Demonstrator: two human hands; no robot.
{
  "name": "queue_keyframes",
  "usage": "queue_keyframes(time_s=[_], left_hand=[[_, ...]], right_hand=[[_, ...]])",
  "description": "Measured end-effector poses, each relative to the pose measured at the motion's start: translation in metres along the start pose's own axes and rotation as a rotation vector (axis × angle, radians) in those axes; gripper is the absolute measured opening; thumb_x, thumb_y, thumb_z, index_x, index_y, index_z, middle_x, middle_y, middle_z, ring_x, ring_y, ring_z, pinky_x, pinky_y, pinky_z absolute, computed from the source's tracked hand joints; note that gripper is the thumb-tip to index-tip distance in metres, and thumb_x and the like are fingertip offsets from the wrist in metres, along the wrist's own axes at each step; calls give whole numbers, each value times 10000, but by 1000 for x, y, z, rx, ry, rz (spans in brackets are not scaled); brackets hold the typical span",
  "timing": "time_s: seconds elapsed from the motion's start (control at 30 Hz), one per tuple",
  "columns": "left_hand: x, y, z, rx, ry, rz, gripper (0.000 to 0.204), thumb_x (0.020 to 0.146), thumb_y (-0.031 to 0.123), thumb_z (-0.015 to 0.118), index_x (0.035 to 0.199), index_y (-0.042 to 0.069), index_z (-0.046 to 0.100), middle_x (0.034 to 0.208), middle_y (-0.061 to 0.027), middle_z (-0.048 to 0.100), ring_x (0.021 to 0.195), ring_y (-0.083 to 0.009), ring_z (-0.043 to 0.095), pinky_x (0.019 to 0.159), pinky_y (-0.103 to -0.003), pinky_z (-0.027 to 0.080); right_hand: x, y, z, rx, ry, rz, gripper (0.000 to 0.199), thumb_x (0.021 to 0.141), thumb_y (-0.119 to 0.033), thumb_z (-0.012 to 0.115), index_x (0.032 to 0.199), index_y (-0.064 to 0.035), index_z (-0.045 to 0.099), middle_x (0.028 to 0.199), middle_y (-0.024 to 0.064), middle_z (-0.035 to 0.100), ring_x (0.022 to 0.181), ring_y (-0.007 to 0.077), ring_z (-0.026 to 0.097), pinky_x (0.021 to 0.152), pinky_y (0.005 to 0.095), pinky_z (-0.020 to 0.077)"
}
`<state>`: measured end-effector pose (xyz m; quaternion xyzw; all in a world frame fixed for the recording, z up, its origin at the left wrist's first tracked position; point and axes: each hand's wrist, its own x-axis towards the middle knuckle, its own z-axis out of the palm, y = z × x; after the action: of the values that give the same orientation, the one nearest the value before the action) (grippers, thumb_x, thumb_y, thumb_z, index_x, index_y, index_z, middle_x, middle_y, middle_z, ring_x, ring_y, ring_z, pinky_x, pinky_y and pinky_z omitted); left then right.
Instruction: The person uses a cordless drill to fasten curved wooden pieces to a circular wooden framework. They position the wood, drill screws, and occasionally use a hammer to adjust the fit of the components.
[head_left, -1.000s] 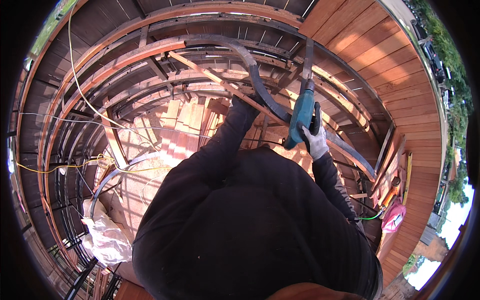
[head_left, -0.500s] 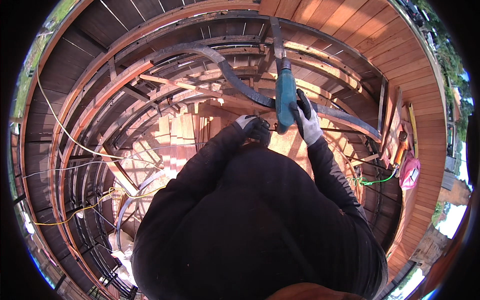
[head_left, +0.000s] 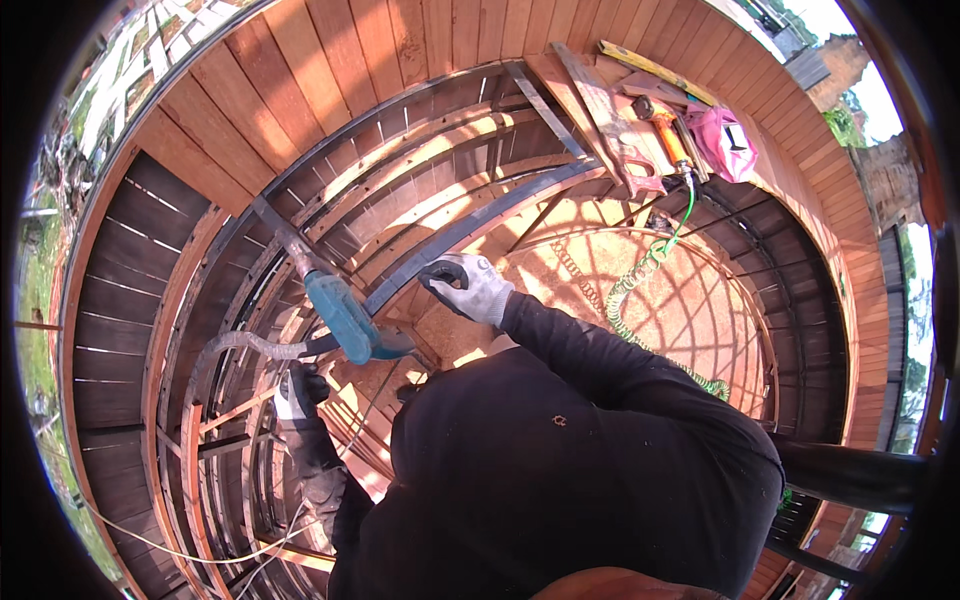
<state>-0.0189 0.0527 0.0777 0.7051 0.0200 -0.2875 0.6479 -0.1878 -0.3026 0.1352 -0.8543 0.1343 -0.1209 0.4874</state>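
Note:
A teal power drill (head_left: 345,315) lies across the curved dark rail (head_left: 470,220), its front end pointing up and left toward the plank deck. To its right is my right hand (head_left: 470,288), in a white and black work glove. The fingers curl toward the thumb beside the rail, apart from the drill; I cannot make out anything in them. Below and left of the drill, my left hand (head_left: 298,390) is gloved the same way, its dark fingers bent closed near the grey, bent end of the rail. Whatever it may hold is hidden.
Reddish wooden planks (head_left: 300,80) cover the curved deck. On it lie a handsaw (head_left: 615,150), a yellow level (head_left: 660,72), an orange air tool (head_left: 668,135) and a pink bag (head_left: 725,150). A green coiled hose (head_left: 625,305) hangs from the air tool. Slatted framing surrounds me.
The view has swung to the right. My right hand has left the drill and sits to its right. The left hand has moved from the middle to the drill's lower left.

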Motion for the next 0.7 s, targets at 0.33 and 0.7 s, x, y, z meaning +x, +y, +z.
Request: queue_keyframes(time_s=[0.33,0.7], left_hand=[[59,-24,-41,1069,381,370,302,830,291,628,979,28,633,824,-105,673,698,-224,641,647,-356,515],[2,-18,14,1341,709,231,349,794,296,715,994,41,585,898,-128,651,820,-321,638,720,-437,516]], right_hand=[[-43,155,-400,-70,1101,53,185,882,-69,611,1058,-15,627,939,86,663,875,184,633,802,293,494],[-79,347,-669,-867,767,933,296,862,-244,568,1110,-128,681,1121,156,673,1048,309,643,893,378,504]])
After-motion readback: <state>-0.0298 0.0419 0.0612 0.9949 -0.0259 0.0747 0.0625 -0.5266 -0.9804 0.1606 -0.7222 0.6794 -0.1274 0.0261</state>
